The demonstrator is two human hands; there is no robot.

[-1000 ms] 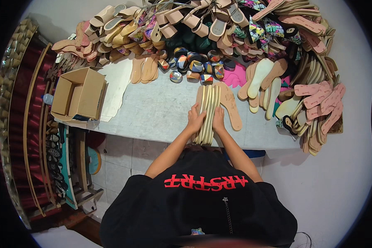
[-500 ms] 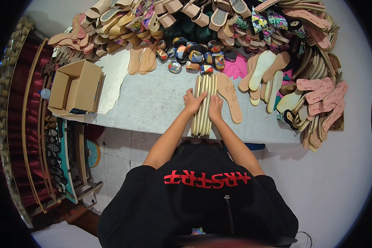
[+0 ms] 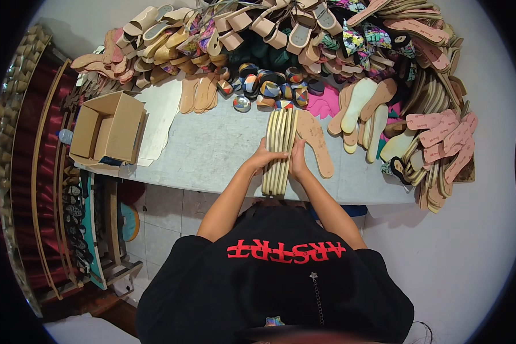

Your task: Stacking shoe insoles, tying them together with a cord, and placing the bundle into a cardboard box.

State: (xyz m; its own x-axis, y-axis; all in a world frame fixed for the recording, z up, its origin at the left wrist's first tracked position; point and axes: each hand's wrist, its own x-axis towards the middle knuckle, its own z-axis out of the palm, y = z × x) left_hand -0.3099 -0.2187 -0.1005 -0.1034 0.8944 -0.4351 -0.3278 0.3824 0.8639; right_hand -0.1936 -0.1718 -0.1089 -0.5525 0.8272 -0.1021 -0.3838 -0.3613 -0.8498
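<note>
- A pale grey worktable (image 3: 212, 155) spans the middle of the view, its far and right edges crowded with footwear parts.
- A heap of beige and tan sandals with block heels (image 3: 212, 28) fills the far side of the table, mixed with patterned fabric pieces.
- An open brown cardboard box (image 3: 109, 127) sits at the table's left end, beside a flat white cut-out sheet (image 3: 160, 117).
- Stacks of pink and tan flat insoles (image 3: 441, 137) pile up at the table's right end.
- A bundle of thin cream-coloured shoe soles standing on edge (image 3: 280, 150) lies in the middle of the table, running from its near edge toward the far side.
- A single tan sole (image 3: 315, 143) lies flat, just right of the bundle.
- A cluster of small round multicoloured patterned pieces (image 3: 266, 86) sits just beyond the bundle.
- The left hand (image 3: 264, 160) presses flat against the bundle's left side, fingers narrow and curled onto it.
- The right hand (image 3: 298, 163) presses the bundle's right side, so both hands clamp the soles between them.
</note>
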